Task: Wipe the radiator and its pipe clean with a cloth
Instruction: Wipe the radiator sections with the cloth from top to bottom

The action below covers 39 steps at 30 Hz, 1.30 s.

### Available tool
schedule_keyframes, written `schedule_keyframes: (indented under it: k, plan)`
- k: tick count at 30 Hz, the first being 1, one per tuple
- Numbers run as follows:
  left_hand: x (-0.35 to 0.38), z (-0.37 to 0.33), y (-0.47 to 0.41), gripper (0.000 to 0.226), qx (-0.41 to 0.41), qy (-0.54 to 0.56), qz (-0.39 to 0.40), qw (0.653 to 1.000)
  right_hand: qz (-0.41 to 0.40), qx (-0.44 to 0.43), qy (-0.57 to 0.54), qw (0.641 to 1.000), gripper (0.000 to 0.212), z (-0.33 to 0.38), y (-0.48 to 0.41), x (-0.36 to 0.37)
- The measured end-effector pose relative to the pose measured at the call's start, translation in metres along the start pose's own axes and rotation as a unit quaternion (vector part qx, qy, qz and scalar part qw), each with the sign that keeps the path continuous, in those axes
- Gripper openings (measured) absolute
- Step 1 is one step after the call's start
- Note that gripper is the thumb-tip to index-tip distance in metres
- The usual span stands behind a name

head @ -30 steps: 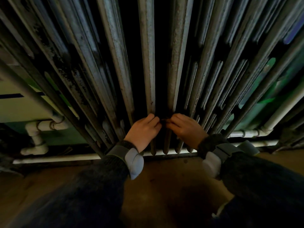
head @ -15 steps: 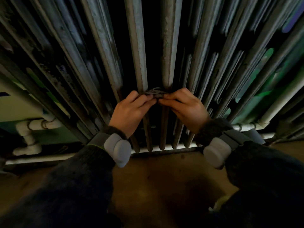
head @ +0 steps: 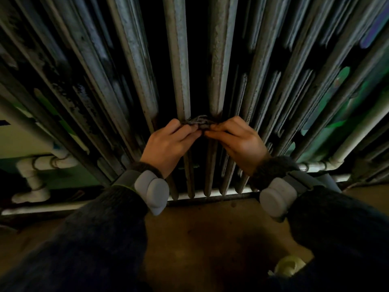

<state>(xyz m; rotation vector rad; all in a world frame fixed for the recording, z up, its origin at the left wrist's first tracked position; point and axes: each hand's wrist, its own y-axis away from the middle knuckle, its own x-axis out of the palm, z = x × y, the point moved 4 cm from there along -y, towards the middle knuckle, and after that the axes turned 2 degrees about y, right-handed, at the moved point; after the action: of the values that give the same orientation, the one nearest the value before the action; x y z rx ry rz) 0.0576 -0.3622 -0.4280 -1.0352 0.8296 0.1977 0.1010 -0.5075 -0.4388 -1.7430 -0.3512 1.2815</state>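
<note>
A small grey cloth (head: 199, 121) is pinched from both sides. The grip of the left hand (head: 168, 144) is closed on its left end with the fingers curled, and the grip of the right hand (head: 237, 142) is closed on its right end in the same way. The fingertips of the two hands are brought almost together just below the bunched cloth.

The cloth is lodged in the dark gap between two middle columns of the radiator (head: 179, 60), low on their visible length and apparently touching both. It is judged to be held between two grips so that it can be worked along the inner faces of the gap, which a flat palm could not enter.

Flaked, grimy patches are seen on the columns further left. The white pipe (head: 61, 162) at lower left lies well apart from the cloth and is judged not yet reached. A grey band (head: 153, 190) is worn on the left wrist, and another on the right.
</note>
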Motion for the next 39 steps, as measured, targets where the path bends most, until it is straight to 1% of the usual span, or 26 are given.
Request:
schedule_keyframes:
  k: [2,5,10,16,18,20,23,29,32,36,39]
  plan:
    - [0.001,-0.001,0.001,0.030,-0.005,-0.005,0.000,1.000,-0.003,0.001,-0.003,1.000,0.020,-0.001,0.000,0.000]
    - [0.003,-0.002,0.003,0.031,-0.005,-0.021,-0.013,1.000,-0.008,0.011,-0.004,1.000,0.021,0.000,0.002,0.001]
    - [0.007,0.003,0.004,0.024,0.008,-0.030,-0.047,0.998,-0.031,0.039,-0.014,0.999,0.020,0.003,0.000,0.004]
    - [0.012,0.002,0.009,0.018,0.024,-0.059,-0.090,0.994,-0.037,0.013,0.032,0.999,0.020,0.008,-0.003,0.002]
    - [0.012,0.001,0.007,0.018,0.010,-0.060,-0.094,0.994,-0.032,0.019,0.027,0.999,0.021,0.010,-0.007,0.002]
    - [0.012,0.000,0.006,0.018,-0.015,-0.052,-0.112,0.992,-0.043,0.037,0.022,0.998,0.021,0.010,-0.008,0.002]
    - [0.021,-0.003,0.014,0.021,-0.047,-0.023,-0.159,0.986,-0.069,0.073,0.025,0.995,0.019,0.005,0.003,0.008]
    - [0.046,-0.017,0.035,0.017,-0.094,0.022,-0.204,0.974,-0.122,0.100,0.017,0.987,0.019,0.009,0.026,0.023]
    - [0.059,-0.022,0.047,0.015,-0.109,0.022,-0.188,0.976,-0.128,0.118,0.017,0.985,0.018,0.012,0.044,0.037]
    - [0.085,-0.033,0.073,0.018,-0.127,0.019,-0.145,0.981,-0.088,0.133,0.020,0.987,0.020,0.016,0.075,0.060]
    - [0.091,-0.036,0.080,0.018,-0.140,0.024,-0.147,0.979,-0.091,0.139,0.022,0.986,0.020,0.016,0.085,0.069]
